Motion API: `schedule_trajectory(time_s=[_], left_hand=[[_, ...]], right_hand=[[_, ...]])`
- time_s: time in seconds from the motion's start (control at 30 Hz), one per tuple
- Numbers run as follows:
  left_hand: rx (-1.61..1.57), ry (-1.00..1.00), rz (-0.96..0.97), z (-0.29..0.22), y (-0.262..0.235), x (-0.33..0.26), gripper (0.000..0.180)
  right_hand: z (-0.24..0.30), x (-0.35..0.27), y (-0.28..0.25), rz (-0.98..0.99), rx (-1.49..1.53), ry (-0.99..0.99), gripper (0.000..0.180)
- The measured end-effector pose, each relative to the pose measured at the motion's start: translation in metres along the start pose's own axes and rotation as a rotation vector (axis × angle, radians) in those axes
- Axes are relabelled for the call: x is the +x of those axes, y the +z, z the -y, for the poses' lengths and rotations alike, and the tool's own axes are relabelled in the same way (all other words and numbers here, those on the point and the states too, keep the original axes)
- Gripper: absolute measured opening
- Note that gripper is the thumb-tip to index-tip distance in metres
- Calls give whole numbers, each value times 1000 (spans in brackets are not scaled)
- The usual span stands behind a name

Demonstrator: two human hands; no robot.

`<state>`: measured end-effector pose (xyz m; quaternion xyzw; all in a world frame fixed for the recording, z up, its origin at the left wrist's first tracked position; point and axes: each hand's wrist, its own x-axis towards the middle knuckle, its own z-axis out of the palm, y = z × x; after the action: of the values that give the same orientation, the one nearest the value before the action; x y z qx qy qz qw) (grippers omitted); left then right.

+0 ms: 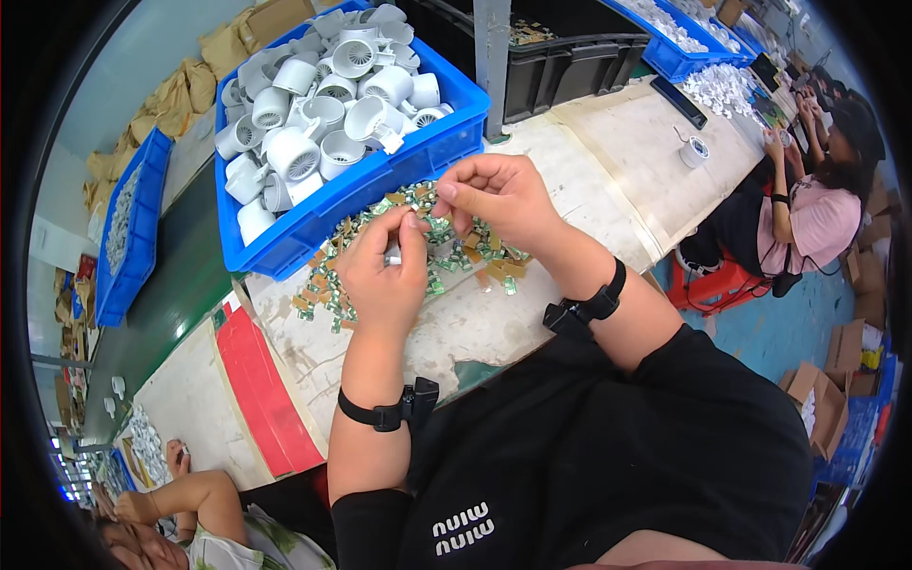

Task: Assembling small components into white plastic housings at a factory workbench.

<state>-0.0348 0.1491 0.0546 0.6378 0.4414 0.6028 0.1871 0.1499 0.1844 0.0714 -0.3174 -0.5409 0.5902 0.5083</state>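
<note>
Over a heap of small green and brown circuit boards (pixel 328 285), my hands are held close together. My left hand (pixel 380 275) is closed, its thumb and forefinger pinched around a small white part (pixel 393 256) that is mostly covered by the fingers. Just to its right, the thumb and forefinger of my right hand (pixel 503 198) are pressed together at the tips. Whatever they hold is too small to make out. Behind both hands stands a blue crate (pixel 356 201) piled with white, cup-shaped plastic housings (pixel 293 152) with slotted ends.
Red tape (pixel 261 389) crosses the worktable (pixel 608 190) on the left, beside a green conveyor belt (pixel 180 275). A metal post (pixel 491 66) and a black crate (pixel 575 76) stand behind. A wire spool (pixel 694 151) lies right. Other people sit at both sides.
</note>
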Motion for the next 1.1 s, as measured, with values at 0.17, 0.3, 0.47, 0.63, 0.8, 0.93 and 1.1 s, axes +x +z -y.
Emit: schedule_trajectory(time_s=[0.17,0.3,0.47,0.63,0.8,0.93,1.1], left_hand=[[112,109,37,1,1,-2,6],[125,139,67,4,1,-2,5],[89,95,116,0,-1,-2,4],[-76,-122,193,0,2,-3,6],[-43,-108,208,-2,-1,-1,7],[55,-1,243,-1,-5,0,4],[222,196,143,0,-1,-10,3]], right_hand=[[-5,-3,5,-19,13,0,13],[-7,-4,6,-3,53,17,13],[0,-3,2,18,26,95,17],[-3,-2,-3,46,2,140,22],[-2,-1,-1,94,-54,96,23],[-4,-1,-5,164,-91,35,21],[-8,-6,-10,214,-311,-316,13]])
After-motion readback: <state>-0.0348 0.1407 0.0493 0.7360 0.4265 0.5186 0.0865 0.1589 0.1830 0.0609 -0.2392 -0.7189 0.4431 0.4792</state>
